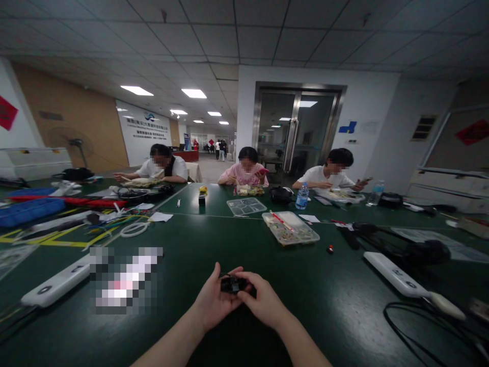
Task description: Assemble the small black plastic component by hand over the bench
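Low in the middle of the head view, a small black object [232, 284], glossy and boxy, is held between both hands above the green table [183, 265]. Its exact kind cannot be made out. My left hand [211, 302] cradles it from the left, palm up, thumb raised and fingers beneath it. From the right, my right hand [266, 302] grips its end with thumb and curled fingers. Part of the object is hidden behind those fingers. To the left lies a pixelated bright panel [130, 280].
A lidded food tray [290, 229] and a water bottle [301, 196] stand ahead. White controller-like bars lie left [57, 285] and right [395, 275], near black cables [405, 326]. Blue trays [32, 211] and wires are far left. Across the table sit several people, eating.
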A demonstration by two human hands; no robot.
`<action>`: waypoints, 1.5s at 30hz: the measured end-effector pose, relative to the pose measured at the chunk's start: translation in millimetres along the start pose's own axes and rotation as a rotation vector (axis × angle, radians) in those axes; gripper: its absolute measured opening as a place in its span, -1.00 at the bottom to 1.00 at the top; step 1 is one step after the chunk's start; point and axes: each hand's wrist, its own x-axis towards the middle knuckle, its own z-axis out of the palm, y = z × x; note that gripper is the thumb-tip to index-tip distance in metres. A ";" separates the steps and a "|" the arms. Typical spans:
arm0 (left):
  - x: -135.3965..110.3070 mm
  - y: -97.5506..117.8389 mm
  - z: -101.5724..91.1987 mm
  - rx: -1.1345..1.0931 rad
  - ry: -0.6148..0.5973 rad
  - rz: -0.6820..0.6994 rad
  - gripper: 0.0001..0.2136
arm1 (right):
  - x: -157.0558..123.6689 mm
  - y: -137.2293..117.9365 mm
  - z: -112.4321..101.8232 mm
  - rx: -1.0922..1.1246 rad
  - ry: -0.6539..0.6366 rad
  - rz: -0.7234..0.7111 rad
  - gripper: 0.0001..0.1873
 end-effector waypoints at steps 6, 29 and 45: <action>4.1 -1.4 0.3 0.075 0.130 -0.037 -0.52 | -1.1 0.5 1.9 -0.032 -0.060 0.030 -0.54; 0.6 -0.9 1.4 0.055 -0.008 -0.027 -0.61 | 2.4 1.3 4.3 -0.045 0.041 -0.010 -0.77; 1.8 -0.9 1.1 0.060 0.076 -0.008 -0.69 | 1.2 -10.5 0.4 0.014 0.087 -0.068 -0.78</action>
